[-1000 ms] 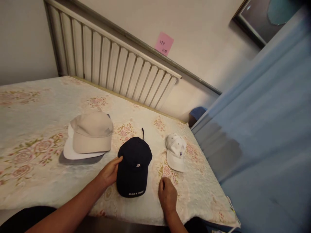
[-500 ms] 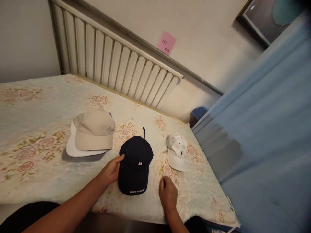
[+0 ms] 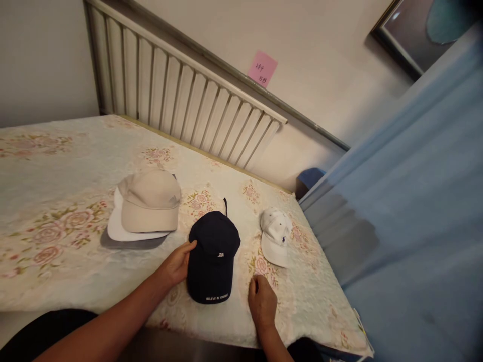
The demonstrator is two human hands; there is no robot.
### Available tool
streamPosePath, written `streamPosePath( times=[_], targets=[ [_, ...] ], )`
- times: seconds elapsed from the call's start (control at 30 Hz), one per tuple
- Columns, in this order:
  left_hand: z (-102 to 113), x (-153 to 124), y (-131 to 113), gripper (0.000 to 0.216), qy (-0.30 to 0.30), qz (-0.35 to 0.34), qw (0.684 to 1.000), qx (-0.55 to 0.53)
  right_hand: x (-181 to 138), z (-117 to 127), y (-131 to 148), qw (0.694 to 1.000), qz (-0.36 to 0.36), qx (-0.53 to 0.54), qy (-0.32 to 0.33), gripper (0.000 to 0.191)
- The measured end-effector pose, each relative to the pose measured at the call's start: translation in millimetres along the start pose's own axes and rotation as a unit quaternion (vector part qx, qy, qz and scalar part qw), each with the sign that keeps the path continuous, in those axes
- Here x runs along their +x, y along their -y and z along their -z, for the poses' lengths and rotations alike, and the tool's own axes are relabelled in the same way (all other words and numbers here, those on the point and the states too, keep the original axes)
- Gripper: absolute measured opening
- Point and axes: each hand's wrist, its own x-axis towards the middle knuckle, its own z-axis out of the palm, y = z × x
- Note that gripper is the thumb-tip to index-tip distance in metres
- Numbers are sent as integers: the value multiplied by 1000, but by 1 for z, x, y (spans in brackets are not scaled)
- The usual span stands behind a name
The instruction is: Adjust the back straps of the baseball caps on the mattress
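Note:
A dark navy cap (image 3: 212, 259) with small white lettering lies on the flowered bed cover (image 3: 56, 201), brim toward me. My left hand (image 3: 176, 263) touches its left side, thumb on the crown, fingers curled under the edge. My right hand (image 3: 261, 303) rests on the cover a little right of the brim, fingers curled in, nothing visible in them. A small white cap (image 3: 275, 236) lies to the right of the navy one. To the left sits a stack of caps (image 3: 145, 211): beige on top, white and grey brims below.
A slatted white radiator (image 3: 181, 95) runs along the wall behind the bed, with a pink sticky note (image 3: 261, 68) above it. A blue curtain (image 3: 415, 201) hangs at the right, close to the bed's corner. The bed's near edge is right under my wrists.
The view has shifted slightly, so everything sits a little further right. Both hands and the caps keep the same places relative to one another.

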Motion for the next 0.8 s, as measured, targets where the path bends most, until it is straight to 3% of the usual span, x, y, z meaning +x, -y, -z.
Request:
streamPosePath(
  times=[0.5, 0.8],
  targets=[
    [-4, -2, 0, 36, 0, 1, 1000, 3, -1, -1, 0, 1000, -1, -3, 2, 23],
    [-1, 0, 2, 35, 29, 2, 1000, -6, -6, 7, 12, 997, -50, 66, -4, 22]
  ],
)
